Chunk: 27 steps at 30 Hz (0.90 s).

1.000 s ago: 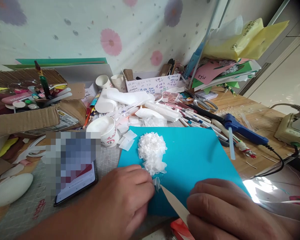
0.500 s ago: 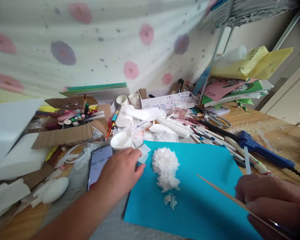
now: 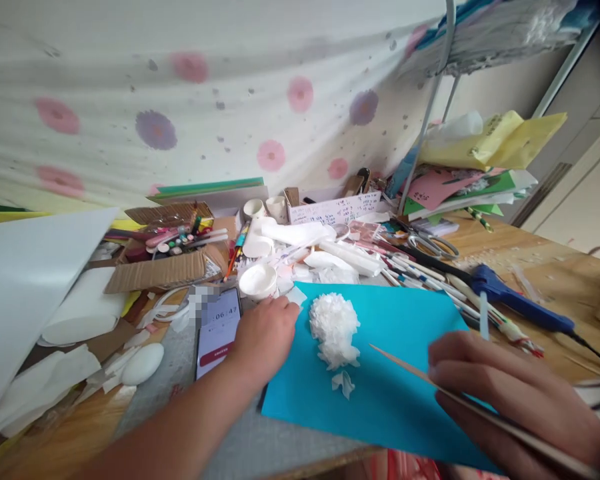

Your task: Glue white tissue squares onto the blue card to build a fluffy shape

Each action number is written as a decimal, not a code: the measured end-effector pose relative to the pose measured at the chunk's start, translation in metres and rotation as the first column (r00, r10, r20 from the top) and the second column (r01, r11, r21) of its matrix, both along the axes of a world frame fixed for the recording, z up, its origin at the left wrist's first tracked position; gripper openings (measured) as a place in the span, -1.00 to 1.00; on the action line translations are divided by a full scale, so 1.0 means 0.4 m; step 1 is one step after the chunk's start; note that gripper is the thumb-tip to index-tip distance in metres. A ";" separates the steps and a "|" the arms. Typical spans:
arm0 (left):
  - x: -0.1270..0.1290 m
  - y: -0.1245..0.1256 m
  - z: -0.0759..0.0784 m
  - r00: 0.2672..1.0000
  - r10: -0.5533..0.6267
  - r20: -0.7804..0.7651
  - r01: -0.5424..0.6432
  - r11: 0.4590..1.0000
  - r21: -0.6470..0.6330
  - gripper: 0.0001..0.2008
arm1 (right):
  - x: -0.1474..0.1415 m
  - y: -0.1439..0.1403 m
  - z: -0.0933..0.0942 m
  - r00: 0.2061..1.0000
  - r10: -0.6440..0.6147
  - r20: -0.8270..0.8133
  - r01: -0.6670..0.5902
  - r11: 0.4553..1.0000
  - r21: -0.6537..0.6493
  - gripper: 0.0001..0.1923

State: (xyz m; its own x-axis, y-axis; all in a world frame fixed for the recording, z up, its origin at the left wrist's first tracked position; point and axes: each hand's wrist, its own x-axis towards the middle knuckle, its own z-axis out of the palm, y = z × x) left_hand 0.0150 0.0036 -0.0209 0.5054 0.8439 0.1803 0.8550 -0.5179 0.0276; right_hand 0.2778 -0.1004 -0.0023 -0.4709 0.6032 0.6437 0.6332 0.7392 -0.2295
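My left hand (image 3: 267,335) reaches forward over the left edge of a turquoise paper sheet (image 3: 400,380), fingertips at small white paper squares (image 3: 296,295) beside a white paper cup (image 3: 258,281); whether it grips one is hidden. My right hand (image 3: 510,393) at the lower right holds a thin wooden stick (image 3: 405,365) that points left toward a fluffy white tissue flower (image 3: 334,328) lying on the sheet. A small loose tissue piece (image 3: 343,383) lies just below the flower.
A phone (image 3: 219,330) lies left of my left hand. A cardboard box of markers (image 3: 166,257) stands at the back left, scissors (image 3: 427,243) and a blue glue gun (image 3: 515,301) at the right, paper stacks (image 3: 460,180) behind. White foam pieces (image 3: 80,310) sit far left.
My left hand let go of the small tissue piece and moved forward-left to the white squares near the cup. My right hand pulled back right with the stick. The view tilted up.
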 end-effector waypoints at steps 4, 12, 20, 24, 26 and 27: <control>0.009 -0.032 0.012 0.967 -0.179 0.183 0.192 0.980 -0.056 -0.83 | 0.010 -0.004 0.006 0.993 0.013 -0.114 -0.036 0.978 -0.205 -0.87; 0.081 -0.100 -0.006 0.863 0.006 0.505 0.285 0.820 -0.496 -0.84 | 0.033 -0.022 -0.009 0.974 0.029 -0.224 -0.091 0.958 -0.270 -0.91; 0.089 -0.097 -0.028 0.923 -0.072 0.377 0.233 0.886 -0.400 -0.83 | 0.010 -0.005 -0.071 0.986 0.140 -0.088 -0.161 0.934 -0.318 -0.85; 0.085 -0.097 -0.036 0.916 -0.112 0.386 0.259 0.899 -0.353 -0.85 | 0.006 0.005 -0.084 0.985 0.173 0.017 -0.156 0.923 -0.352 -0.75; 0.083 -0.099 -0.042 0.909 -0.130 0.396 0.271 0.906 -0.325 -0.85 | 0.003 0.006 -0.086 0.985 0.163 0.053 -0.134 0.929 -0.346 -0.66; 0.082 -0.099 -0.044 0.905 -0.135 0.403 0.275 0.908 -0.314 -0.85 | 0.001 0.004 -0.087 0.984 0.167 0.065 -0.134 0.929 -0.345 -0.63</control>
